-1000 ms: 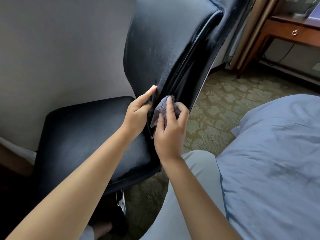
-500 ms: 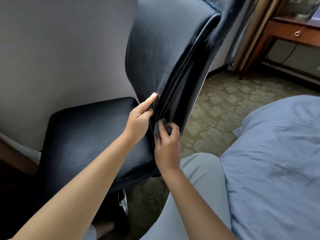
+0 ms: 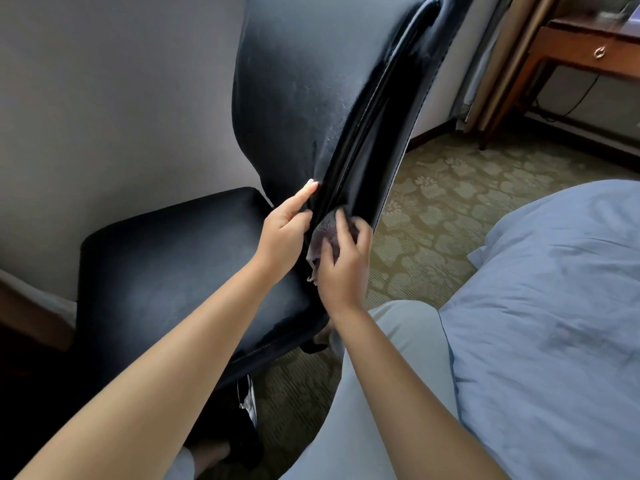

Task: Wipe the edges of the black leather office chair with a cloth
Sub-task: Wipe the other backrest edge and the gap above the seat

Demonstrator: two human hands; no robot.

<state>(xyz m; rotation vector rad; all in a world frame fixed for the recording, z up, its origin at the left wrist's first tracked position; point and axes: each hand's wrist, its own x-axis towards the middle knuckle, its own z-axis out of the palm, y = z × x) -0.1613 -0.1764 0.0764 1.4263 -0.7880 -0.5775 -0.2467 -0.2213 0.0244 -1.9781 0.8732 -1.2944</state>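
The black leather office chair (image 3: 304,81) stands against the wall, its backrest edge turned toward me. My left hand (image 3: 284,230) grips the lower side of the backrest, with the thumb lying along the leather and the fingers wrapped behind the seam. My right hand (image 3: 341,258) holds a small greyish-purple cloth (image 3: 325,230) and presses it against the lower edge of the backrest, just beside the left hand. Much of the cloth is hidden under my fingers.
The chair seat (image 3: 180,258) lies to the left below the backrest. A bed with blue-grey bedding (image 3: 547,306) fills the right side. My grey-trousered knee (image 3: 391,368) is in front. Patterned carpet (image 3: 450,188) and a wooden desk (image 3: 585,50) lie beyond.
My right hand slid the cloth down the backrest edge, then came back up a little and spread over it. The left hand kept its grip in the same place.
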